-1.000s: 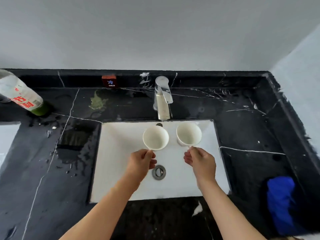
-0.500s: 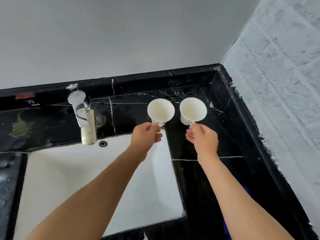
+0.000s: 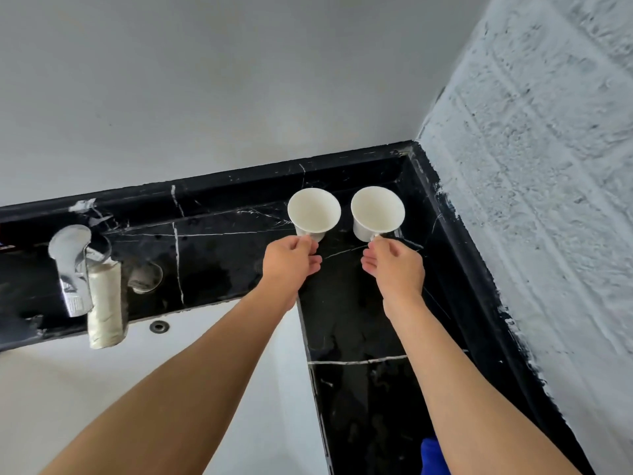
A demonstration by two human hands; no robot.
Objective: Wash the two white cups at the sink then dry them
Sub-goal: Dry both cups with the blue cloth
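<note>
Now two cups held side by side over the black counter's far corner.

Sink fills seven o'clock, counter runs to one o'clock, tap at nine. Left hand pinches the left cup by its handle; right hand pinches the right cup likewise, mouths facing the camera. Blue cloth at five.
</note>
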